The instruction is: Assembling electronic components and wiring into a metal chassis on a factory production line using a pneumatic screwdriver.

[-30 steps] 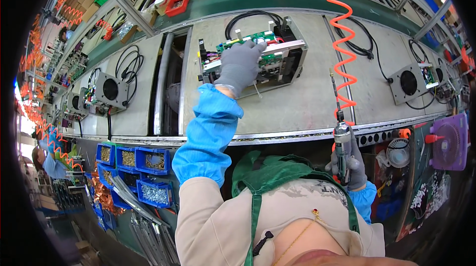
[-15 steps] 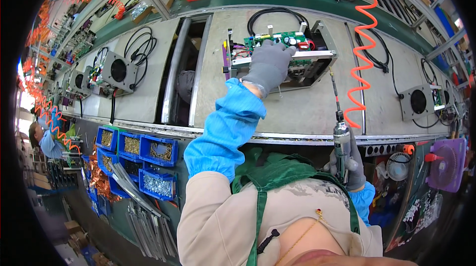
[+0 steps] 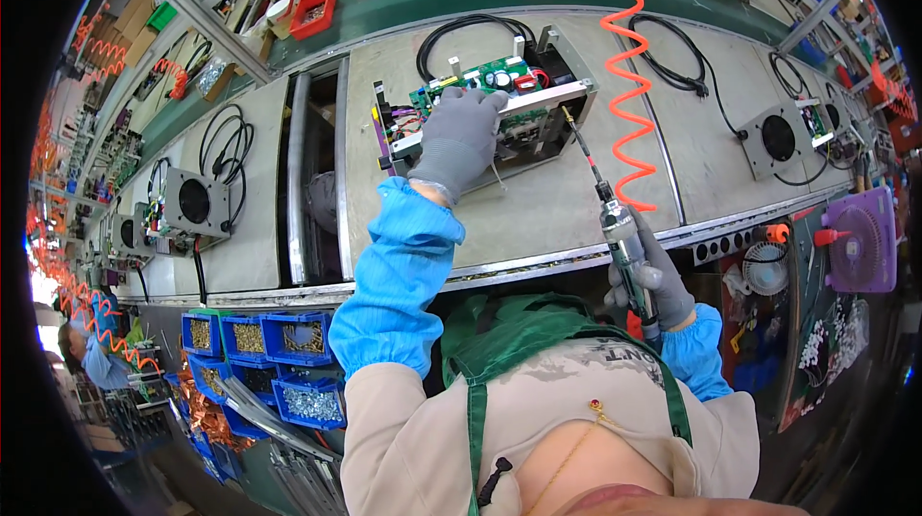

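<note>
A metal-framed electronic unit sits on the workbench, with a green circuit board (image 3: 480,76) along its top and a pale metal rail (image 3: 543,98) across its near side. My left hand (image 3: 459,139), in a grey glove, lies over the rail's left half, fingers curled over it onto the board's edge. The glove hides that part of the rail. In my grey-gloved right hand (image 3: 663,276) is a power screwdriver (image 3: 626,245), fingers wrapped round its body. Its long bit points up and left, the tip close to the rail's right end; whether it touches cannot be made out.
An orange coiled hose (image 3: 629,84) hangs right of the unit. Black cable (image 3: 461,28) loops behind it. Blue bins (image 3: 312,401) of screws and small hardware stand at lower left. Fan units (image 3: 197,199) sit farther left, and a purple fan (image 3: 860,242) stands at right.
The whole view has shifted and tilted, so the unit appears farther left. My right hand has raised the screwdriver, bringing its tip nearer the rail. My left hand stays on the unit.
</note>
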Available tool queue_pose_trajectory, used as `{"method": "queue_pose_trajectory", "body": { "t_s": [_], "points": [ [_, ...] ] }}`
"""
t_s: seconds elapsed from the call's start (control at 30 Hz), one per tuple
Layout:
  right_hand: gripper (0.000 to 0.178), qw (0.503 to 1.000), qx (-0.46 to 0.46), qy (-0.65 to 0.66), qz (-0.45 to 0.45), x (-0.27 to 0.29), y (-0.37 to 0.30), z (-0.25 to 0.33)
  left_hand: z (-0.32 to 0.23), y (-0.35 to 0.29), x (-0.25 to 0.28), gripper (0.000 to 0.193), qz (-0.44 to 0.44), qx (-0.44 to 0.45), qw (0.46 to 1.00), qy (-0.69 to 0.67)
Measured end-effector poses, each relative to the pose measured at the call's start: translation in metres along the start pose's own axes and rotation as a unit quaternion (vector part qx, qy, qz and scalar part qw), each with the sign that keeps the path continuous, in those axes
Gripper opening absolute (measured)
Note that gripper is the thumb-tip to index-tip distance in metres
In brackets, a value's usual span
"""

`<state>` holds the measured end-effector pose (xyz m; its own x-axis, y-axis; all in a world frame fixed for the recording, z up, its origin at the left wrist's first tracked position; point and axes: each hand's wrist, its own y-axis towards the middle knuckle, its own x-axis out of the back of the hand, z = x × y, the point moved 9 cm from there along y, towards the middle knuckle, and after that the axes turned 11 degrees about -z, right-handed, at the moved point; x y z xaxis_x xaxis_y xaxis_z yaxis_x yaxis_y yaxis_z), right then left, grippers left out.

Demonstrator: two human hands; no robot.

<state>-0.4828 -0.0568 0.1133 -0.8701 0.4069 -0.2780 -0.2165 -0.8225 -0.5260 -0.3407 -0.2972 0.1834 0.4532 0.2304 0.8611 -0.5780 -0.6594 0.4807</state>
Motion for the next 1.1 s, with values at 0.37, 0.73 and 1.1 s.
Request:
{"method": "queue_pose_trajectory", "body": {
  "t_s": [0.37,0.73,1.1],
  "points": [
    [0.119,1.000,-0.009,-0.019,0.007,0.003,0.005,0.004,0.000,-0.001,0.001,0.039,-0.015,-0.037,0.999,-0.029],
    [0.097,1.000,0.016,-0.007,0.017,0.007,0.012,0.012,-0.005,0.003,0.000,0.040,-0.012,-0.032,0.999,-0.008],
    [0.087,0.994,-0.037,-0.107,-0.003,-0.006,-0.006,0.046,-0.005,-0.001,0.003,0.044,-0.019,-0.037,0.999,-0.014]
  ]
}}
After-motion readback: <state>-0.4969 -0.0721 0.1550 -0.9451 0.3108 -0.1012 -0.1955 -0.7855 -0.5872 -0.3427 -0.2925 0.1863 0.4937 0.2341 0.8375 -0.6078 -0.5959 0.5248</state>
